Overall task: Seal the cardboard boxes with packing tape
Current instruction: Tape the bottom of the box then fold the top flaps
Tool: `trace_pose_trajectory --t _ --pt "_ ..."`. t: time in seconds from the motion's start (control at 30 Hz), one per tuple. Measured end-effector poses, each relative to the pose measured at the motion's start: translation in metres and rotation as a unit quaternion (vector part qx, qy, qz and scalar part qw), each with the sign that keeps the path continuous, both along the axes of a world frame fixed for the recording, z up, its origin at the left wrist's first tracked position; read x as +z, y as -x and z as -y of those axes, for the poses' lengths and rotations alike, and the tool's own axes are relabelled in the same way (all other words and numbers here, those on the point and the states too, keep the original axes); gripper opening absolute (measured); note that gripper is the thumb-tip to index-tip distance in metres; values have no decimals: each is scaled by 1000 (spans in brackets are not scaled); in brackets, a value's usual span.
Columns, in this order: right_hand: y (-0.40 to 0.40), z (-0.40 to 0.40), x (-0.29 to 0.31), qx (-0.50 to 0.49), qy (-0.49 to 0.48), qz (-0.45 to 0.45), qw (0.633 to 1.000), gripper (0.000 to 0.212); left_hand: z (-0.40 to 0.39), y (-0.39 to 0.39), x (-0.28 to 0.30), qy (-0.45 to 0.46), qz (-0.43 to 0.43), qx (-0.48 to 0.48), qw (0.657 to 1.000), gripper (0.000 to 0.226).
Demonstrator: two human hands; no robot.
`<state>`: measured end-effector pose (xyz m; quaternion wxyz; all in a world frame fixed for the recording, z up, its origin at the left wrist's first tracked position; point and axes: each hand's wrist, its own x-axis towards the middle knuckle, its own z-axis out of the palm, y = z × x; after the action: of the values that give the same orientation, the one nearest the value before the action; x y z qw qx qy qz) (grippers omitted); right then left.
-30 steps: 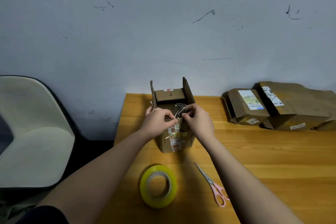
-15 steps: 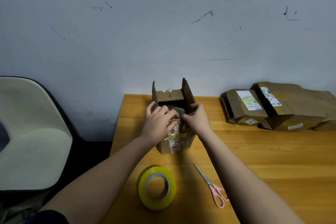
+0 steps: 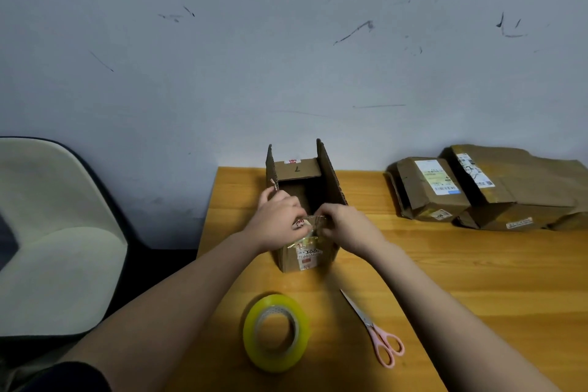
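Box [image 3: 313,259] near table's [image 3: 477,270] left edge; left hand [image 3: 280,226], right hand [image 3: 348,229] pinch near flap.

Small brown cardboard box [image 3: 304,200] upright, flaps open, yellowish tape roll [image 3: 276,332] flat before it

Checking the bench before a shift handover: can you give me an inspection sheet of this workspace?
Surface: wooden table, bare in places.
Job's things: open box, flaps up; tape roll lying flat; scissors closed.
Clutter: flattened parcels at the far right.
Hands: left hand and right hand both pinch loose old tape at the box's near rim.
Cables: nothing seen.
Surroundings: scuffed wall; chair at left.
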<state>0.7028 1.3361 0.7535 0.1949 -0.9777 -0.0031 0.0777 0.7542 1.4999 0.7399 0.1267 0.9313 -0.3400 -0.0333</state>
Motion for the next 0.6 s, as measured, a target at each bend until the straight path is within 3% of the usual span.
trace_pose_trajectory --t 0.23,0.4,0.5,0.6 --pt "-13 -11 3 15 109 -31 993 23 6 -7 6 -62 -40 -11 997 31" --pt "-11 -12 1 13 133 -31 991 22 9 -13 10 -93 -54 -24 994 32" --pt "-11 -11 5 8 129 -41 991 23 10 -14 8 -91 -60 -22 994 32" --pt "-14 -6 16 17 63 -75 995 15 10 -14 9 -100 -58 -26 993 33"
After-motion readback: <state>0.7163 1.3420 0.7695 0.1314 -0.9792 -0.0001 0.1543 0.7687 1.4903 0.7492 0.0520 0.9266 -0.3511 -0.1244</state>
